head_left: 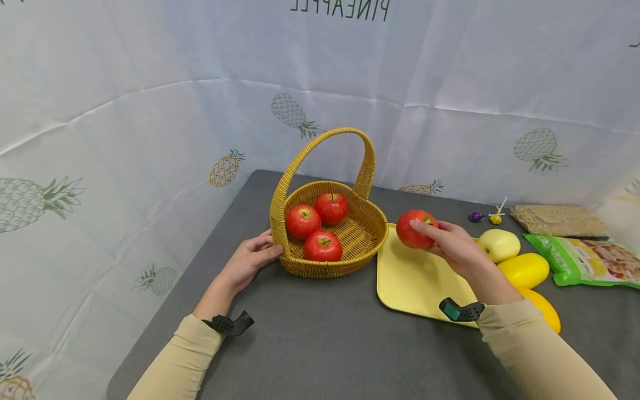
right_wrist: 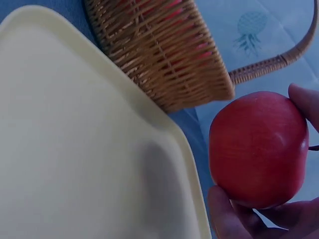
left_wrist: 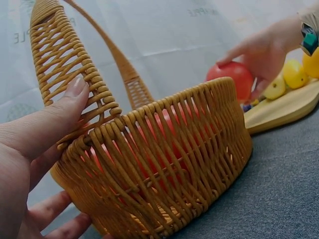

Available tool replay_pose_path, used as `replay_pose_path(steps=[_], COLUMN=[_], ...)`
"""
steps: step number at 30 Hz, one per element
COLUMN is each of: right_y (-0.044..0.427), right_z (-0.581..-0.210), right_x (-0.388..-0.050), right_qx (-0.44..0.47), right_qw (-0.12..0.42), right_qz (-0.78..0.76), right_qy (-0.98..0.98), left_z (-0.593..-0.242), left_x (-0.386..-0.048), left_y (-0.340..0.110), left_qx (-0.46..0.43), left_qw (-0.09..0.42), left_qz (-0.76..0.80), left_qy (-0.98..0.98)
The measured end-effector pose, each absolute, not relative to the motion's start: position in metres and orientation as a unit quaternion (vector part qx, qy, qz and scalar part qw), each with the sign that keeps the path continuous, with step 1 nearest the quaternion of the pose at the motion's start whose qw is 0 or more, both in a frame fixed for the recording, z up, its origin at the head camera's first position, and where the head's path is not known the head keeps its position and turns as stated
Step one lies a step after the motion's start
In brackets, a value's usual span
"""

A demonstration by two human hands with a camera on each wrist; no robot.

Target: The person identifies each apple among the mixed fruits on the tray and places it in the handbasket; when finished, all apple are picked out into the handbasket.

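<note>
A red apple (head_left: 416, 228) is held in my right hand (head_left: 457, 248), above the far left part of a yellow tray (head_left: 415, 278). In the right wrist view the thumb and fingers grip the apple (right_wrist: 259, 149) from its sides. A heart-shaped wicker basket (head_left: 367, 239) with an arched handle (head_left: 295, 166) stands left of the tray. Inside it lie three red apples (head_left: 323, 246). My left hand (head_left: 250, 260) grips the basket's left side; the left wrist view has its thumb (left_wrist: 75, 94) on the handle's base and its fingers against the woven wall (left_wrist: 164, 164).
Right of the tray lie a pale green fruit (head_left: 499, 245) and yellow fruits (head_left: 525, 270). Behind them are two wrapped lollipops (head_left: 495, 218), a bag of grains (head_left: 560, 220) and a green snack bag (head_left: 595, 261). A pineapple-print curtain (head_left: 450, 144) hangs behind the grey table (head_left: 320, 333).
</note>
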State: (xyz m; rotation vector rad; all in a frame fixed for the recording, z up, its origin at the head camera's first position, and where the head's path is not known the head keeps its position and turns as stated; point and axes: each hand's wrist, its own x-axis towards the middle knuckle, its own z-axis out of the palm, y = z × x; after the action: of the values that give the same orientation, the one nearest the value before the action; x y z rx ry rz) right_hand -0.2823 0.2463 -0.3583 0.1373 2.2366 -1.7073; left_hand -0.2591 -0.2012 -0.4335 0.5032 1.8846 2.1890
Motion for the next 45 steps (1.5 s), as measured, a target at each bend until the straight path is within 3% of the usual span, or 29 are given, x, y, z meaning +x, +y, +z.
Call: replay_pose_path(steps=[45], right_y=[0.187], right_z=[-0.320], right_x=[-0.278], right_qx=[-0.073], right_qw=[0.141], right_qz=[-0.539], right_qy=[0.827], left_z=[-0.434], left_x=[-0.260], left_y=[-0.201], left_qx=[0.171], left_qw=[0.096], left_qz=[0.736], left_qy=[0.649])
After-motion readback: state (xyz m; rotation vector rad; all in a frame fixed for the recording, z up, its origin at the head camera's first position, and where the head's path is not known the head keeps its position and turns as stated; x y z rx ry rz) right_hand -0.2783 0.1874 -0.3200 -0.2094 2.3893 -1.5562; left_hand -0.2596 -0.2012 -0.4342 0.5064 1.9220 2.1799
